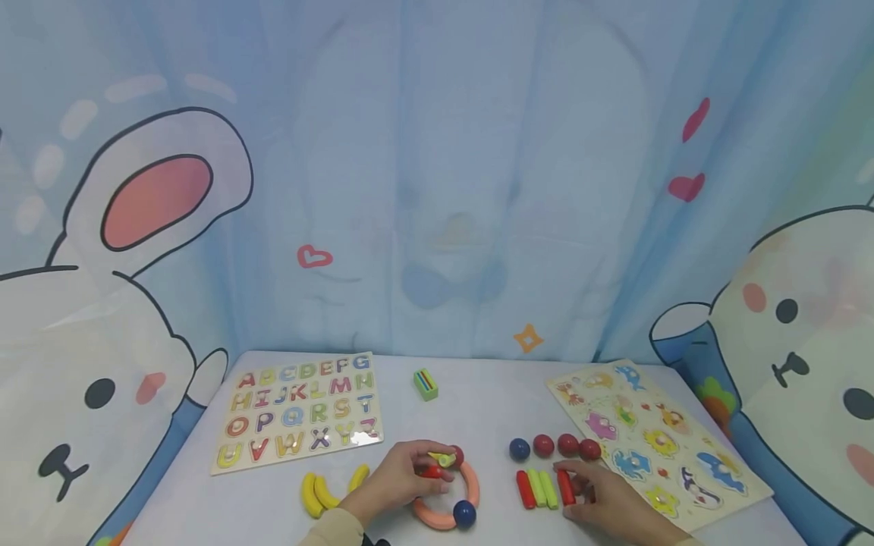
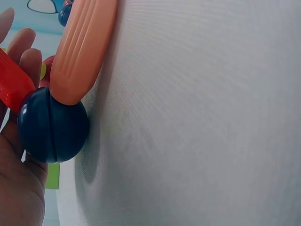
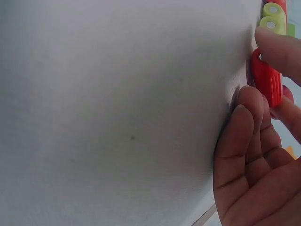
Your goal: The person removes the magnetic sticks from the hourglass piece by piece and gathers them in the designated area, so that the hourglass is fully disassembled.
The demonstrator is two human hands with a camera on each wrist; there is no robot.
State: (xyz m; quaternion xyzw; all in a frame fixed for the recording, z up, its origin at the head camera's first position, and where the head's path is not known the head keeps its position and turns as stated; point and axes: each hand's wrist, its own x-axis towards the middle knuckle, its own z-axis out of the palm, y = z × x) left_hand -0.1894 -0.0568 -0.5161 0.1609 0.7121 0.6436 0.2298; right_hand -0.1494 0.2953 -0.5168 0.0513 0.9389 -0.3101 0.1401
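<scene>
My left hand (image 1: 399,479) is over a ring of pink curved rods (image 1: 435,519) joined by balls, its fingers around a red stick (image 2: 14,82). In the left wrist view that stick meets a dark blue ball (image 2: 54,125), which also joins a pink rod (image 2: 84,52). A yellow-green stick (image 1: 444,459) shows by the fingertips, against a dark red ball (image 1: 457,455). Another blue ball (image 1: 464,514) sits at the ring's lower right. My right hand (image 1: 608,497) pinches a red stick (image 3: 267,77) between thumb and finger, beside two yellow-green sticks (image 1: 542,489) and another red stick (image 1: 526,490).
Behind the sticks runs a row of balls, one blue (image 1: 520,450) and several dark red (image 1: 568,444). Yellow curved rods (image 1: 312,497) lie left of my left hand. An alphabet board (image 1: 276,432), a small green box (image 1: 425,384) and an animal puzzle board (image 1: 573,379) stand farther back.
</scene>
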